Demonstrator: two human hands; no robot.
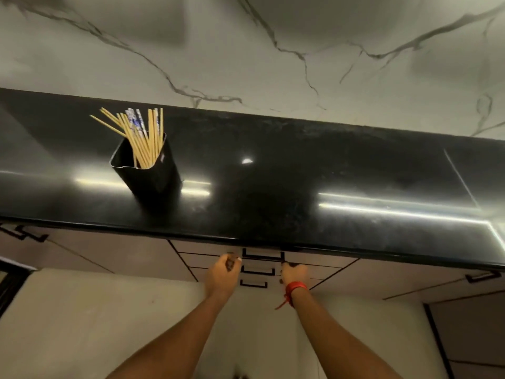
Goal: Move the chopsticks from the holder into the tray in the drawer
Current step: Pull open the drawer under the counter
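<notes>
A black rectangular holder point(149, 170) stands on the left part of the black countertop point(314, 170). It holds several wooden chopsticks point(142, 135) and a few blue-and-white patterned ones, fanned to the left. Below the counter edge is a stack of three closed drawers. My left hand point(222, 274) curls at the left end of the top drawer handle point(262, 255), and my right hand point(293, 273), with a red wrist thread, curls at its right end. The fingertips are hidden behind the hands. The tray is hidden inside the closed drawer.
Two more black drawer handles point(257, 272) sit below the top one. Cabinet doors with black handles point(482, 277) flank the drawers. A white marble-patterned wall point(273, 50) rises behind the counter. Pale floor lies below my arms.
</notes>
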